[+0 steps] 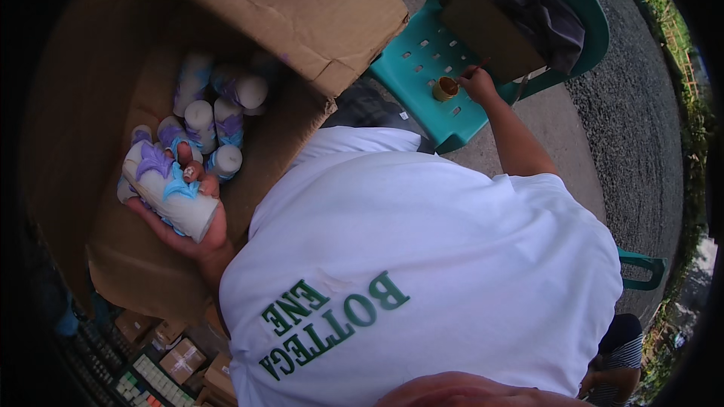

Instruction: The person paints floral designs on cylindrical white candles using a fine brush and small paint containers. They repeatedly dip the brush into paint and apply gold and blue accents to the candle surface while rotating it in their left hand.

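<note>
My left hand (212, 232) is wrapped around a white pillar candle (189, 212) with raised purple and light-blue leaf-like decoration. It holds this candle inside an open cardboard box (294, 141), where several similar candles (199, 118) stand or lean close together. On the right, my right hand (478, 85) pinches a thin reddish stick (483, 62), perhaps a brush handle. Its lower end is hidden at the rim of a small yellowish cup (445, 89) with brown contents. The cup stands on the seat of a green plastic chair (418, 56).
A cardboard piece (486, 28) and dark cloth (543, 22) rest against the chair's back. Smaller cardboard boxes (182, 359) and a crate of small items (153, 384) lie at the lower left. Part of another person (616, 356) shows at the lower right, near another green chair (645, 271).
</note>
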`<state>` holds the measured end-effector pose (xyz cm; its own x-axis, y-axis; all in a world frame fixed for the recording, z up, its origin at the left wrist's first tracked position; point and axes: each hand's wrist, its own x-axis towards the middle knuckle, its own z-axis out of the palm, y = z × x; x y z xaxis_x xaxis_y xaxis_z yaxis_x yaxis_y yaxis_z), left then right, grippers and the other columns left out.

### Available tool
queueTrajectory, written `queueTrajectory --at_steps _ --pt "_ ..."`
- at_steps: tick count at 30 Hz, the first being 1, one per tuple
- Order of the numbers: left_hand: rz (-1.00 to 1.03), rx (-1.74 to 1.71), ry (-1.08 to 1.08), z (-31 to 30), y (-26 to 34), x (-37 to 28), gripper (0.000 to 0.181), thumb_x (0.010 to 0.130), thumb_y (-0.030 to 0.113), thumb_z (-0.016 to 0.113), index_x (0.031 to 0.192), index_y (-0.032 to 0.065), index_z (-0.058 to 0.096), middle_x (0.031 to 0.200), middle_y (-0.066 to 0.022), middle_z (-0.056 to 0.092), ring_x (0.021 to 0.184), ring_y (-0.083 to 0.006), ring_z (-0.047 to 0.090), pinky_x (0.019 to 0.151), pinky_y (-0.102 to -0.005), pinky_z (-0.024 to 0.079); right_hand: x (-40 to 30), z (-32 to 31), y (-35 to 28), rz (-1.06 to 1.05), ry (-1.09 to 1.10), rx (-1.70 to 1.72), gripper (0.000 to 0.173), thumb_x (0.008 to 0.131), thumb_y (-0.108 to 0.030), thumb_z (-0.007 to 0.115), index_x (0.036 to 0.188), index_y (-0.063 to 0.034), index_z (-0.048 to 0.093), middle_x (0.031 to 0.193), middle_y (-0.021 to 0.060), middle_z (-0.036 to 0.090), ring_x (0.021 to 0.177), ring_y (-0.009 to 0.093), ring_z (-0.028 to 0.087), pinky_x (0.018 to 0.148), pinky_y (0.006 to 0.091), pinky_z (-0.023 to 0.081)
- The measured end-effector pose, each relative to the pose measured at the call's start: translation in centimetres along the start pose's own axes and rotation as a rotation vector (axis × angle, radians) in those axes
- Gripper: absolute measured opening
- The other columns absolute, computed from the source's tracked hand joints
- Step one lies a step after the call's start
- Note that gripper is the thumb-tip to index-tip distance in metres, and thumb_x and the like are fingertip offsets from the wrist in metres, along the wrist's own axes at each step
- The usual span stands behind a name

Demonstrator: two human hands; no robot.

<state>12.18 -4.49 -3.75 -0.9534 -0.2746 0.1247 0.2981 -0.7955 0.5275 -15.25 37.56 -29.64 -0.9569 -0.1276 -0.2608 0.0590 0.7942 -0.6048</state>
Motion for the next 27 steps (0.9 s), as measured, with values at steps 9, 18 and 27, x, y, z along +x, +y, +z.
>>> queueTrajectory --at_steps 9,18,27 --pt "-0.287 -0.308 -0.764 6.3 4.1 -0.2 0.042 0.090 0.030 0.045 0.118 0.0049 0.028 0.129 -0.0353 0.029 0.073 -0.0309 0.056 0.053 -0.0409 0.047 0.1 -1.0 4.1 0.282 0.087 0.462 0.020 0.074 -0.019 0.069 0.076 -0.0003 0.061 0.064 0.0036 0.056 0.054 0.012 0.051 0.049 0.0254 0.041" --pt "-0.363 -0.313 -0.951 12.1 5.3 -5.5 0.019 0.089 0.011 0.045 0.099 0.0051 0.030 0.105 -0.0348 0.048 0.064 -0.0407 0.059 0.050 -0.0457 0.050 0.5 -2.3 5.9 0.247 0.011 0.916 0.009 0.080 -0.010 0.062 0.074 -0.0038 0.059 0.060 -0.0028 0.048 0.051 0.006 0.043 0.044 0.0214 0.032" --pt "-0.139 -0.186 -1.100 13.2 5.0 -5.3 0.013 0.086 0.009 0.048 0.097 0.0071 0.040 0.111 -0.0283 0.053 0.068 -0.0302 0.060 0.059 -0.0354 0.048 0.7 -6.9 -2.5 0.120 -0.025 1.124 0.008 0.083 -0.012 0.061 0.083 -0.0058 0.056 0.068 -0.0012 0.051 0.058 0.007 0.046 0.051 0.0197 0.036"
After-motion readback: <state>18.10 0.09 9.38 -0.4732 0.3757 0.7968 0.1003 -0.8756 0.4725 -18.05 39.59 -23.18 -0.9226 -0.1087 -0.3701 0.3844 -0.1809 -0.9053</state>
